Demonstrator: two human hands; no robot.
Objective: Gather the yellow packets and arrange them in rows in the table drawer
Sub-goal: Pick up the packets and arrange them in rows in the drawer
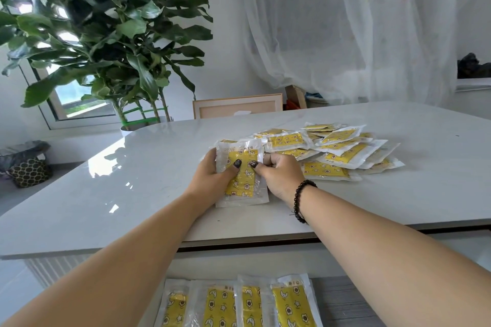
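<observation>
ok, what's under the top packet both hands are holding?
More clear-edged packets: the held stack shows extra edges at its bottom and right. The left hand and right hand grip it; their count and the table beneath are covered.

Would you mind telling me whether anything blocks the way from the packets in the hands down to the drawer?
Nothing visible does. Both the left hand and the right hand hold a small stack of packets on the table, near its front edge. The open drawer lies directly below, with a row of packets already in it.
</observation>
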